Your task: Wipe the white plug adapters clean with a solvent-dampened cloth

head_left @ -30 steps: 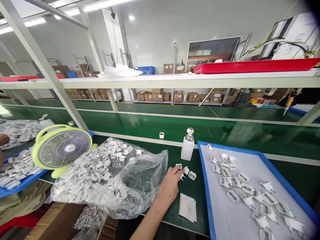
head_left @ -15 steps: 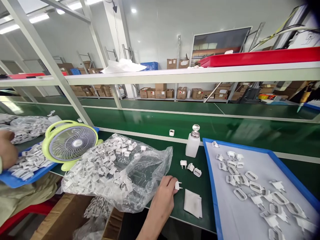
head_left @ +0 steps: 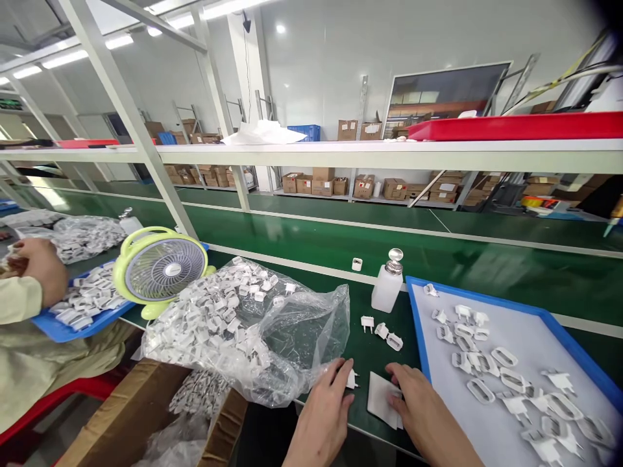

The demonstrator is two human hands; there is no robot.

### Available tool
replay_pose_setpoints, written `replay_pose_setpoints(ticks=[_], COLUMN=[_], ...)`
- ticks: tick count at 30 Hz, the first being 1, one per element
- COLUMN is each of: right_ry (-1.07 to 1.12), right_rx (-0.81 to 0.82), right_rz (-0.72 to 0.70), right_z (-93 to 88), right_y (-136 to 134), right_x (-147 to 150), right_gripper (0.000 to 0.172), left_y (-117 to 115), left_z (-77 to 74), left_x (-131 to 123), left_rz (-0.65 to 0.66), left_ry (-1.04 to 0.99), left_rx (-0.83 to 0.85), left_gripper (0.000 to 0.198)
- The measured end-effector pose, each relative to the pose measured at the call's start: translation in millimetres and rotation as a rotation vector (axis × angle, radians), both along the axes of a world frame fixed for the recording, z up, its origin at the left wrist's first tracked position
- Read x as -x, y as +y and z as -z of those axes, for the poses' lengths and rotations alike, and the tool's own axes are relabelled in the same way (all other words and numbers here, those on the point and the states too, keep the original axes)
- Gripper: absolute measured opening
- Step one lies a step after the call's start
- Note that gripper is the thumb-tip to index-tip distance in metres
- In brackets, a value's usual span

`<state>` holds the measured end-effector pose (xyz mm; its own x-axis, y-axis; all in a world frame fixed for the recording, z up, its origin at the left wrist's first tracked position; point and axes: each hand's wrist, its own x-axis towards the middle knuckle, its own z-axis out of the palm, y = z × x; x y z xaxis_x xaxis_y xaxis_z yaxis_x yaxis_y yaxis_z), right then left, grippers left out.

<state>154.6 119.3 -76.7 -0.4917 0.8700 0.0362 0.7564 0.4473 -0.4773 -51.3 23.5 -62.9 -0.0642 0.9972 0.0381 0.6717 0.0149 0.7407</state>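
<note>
My left hand pinches a small white plug part just above the green table near its front edge. My right hand rests on a folded white cloth, fingers curled over its right side. A little farther back lie three loose white plug parts. Left of my left hand sits a clear plastic bag full of the same white parts. To the right, a blue tray with a grey liner carries several finished white parts.
A white dispenser bottle with a metal top stands behind the loose parts. A yellow-green desk fan stands at left. Another person's hand works over a second blue tray. A cardboard box sits below the table edge.
My left hand drew back from the loose parts toward the table's front edge with one plug part pinched. My right hand came into view and landed on the white cloth.
</note>
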Motion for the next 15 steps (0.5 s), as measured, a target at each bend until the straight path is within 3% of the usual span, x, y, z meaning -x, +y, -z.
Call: replay_pose_setpoints(ticks=[5, 10, 12, 15], right_ry=[-0.102, -0.010, 0.064, 0.254], right_rx=[0.031, 0.047, 0.006, -0.406], right_rz=[-0.014, -0.061, -0.081, -0.158], right_z=[5.1, -18.4, -24.0, -21.6], right_y=[3.6, -3.8, -13.8, -36.0], right_x=[6.4, 2.9, -3.1, -13.9], right_gripper=[0.026, 0.012, 0.015, 0.014], left_y=[-9.8, -17.9, -21.0, -25.0], left_z=[4.2, 12.0, 14.4, 15.3], left_x=[-2.0, -16.2, -27.7, -48.2], left_rz=[-0.048, -0.225, -0.263, -0.233], left_ry=[-0.069, -0.259, -0.474, -1.042], left_rx=[-0.056, -0.307, -0.322, -0.165], left_gripper=[0.052, 0.035, 0.030, 0.048])
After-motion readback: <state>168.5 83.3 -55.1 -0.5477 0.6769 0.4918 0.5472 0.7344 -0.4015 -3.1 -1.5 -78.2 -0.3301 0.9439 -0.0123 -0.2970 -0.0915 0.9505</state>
